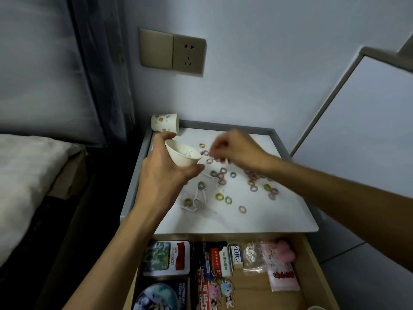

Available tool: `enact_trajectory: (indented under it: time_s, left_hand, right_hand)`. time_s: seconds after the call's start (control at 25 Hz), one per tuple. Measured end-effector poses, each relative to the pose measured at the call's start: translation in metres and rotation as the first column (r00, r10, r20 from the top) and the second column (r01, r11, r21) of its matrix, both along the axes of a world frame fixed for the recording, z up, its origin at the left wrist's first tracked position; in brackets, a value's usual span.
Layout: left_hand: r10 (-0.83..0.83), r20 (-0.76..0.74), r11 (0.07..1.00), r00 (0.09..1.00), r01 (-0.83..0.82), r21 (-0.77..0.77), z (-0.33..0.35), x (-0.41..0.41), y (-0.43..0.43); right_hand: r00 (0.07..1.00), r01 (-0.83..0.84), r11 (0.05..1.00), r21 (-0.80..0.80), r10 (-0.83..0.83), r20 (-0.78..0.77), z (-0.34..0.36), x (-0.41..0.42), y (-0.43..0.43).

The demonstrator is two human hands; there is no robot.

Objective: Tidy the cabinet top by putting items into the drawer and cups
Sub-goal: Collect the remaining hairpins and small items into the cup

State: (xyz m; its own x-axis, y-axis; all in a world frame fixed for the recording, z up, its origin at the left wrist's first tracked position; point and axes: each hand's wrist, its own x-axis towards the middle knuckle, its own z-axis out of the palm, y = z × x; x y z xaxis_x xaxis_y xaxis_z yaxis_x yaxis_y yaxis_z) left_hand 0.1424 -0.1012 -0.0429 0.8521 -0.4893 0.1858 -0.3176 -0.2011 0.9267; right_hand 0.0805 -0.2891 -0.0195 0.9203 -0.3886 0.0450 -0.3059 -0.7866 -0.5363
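Paper cup point(183, 155) — probably light, easily crushed — is gripped round its wall by the left hand point(163, 175); the blurred right hand point(237, 148) hovers over tiny rings point(219, 196), its grasp impossible to tell.

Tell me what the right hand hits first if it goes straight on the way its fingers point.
Probably the rim of the white cup, held tilted in the left hand; the right hand points left at it. Depth is blurred, so if it is lower, the rings between them come first.
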Motion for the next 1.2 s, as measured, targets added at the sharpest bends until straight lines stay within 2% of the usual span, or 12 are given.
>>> enact_trajectory:
  time_s: [0.08,0.16,0.28,0.44,0.6,0.8,1.04,1.2]
  left_hand:
    - [-0.011,-0.019,1.000,1.000,0.010,-0.022,0.001,0.001,0.002]
    - [-0.015,-0.014,0.999,1.000,0.014,-0.036,0.002,0.001,0.002]
    - [-0.008,0.004,1.000,1.000,0.008,-0.023,0.001,0.001,0.002]
    - [-0.007,0.014,1.000,1.000,0.007,-0.018,0.001,0.000,0.001]
    - [0.002,0.010,1.000,1.000,-0.002,-0.002,0.003,0.002,0.002]
    - [0.048,0.016,0.999,0.999,-0.047,-0.020,0.004,0.008,0.009]
    - [0.066,0.001,0.997,0.998,-0.065,-0.040,0.004,0.012,0.012]
    - [0.066,-0.012,0.997,0.998,-0.067,-0.039,0.003,0.014,0.013]
  right_hand:
    - [0.952,0.073,0.973,-0.219,-0.133,-0.274,-0.039,-0.015,-0.005]
    - [0.897,0.114,0.949,-0.294,-0.225,-0.380,-0.068,-0.026,-0.003]
    - [0.908,0.117,0.931,-0.346,-0.241,-0.342,-0.083,-0.026,0.002]
    - [0.917,0.004,0.902,-0.432,-0.176,-0.358,-0.086,-0.018,0.007]
    - [0.911,-0.041,0.929,-0.368,-0.116,-0.395,-0.080,-0.020,0.003]
    - [0.973,0.059,0.967,-0.246,-0.111,-0.204,-0.063,0.005,-0.002]
    - [0.957,0.040,0.881,-0.472,-0.169,-0.234,-0.082,0.030,0.009]
    - [0.951,0.008,0.878,-0.479,-0.155,-0.268,-0.085,0.031,0.006]
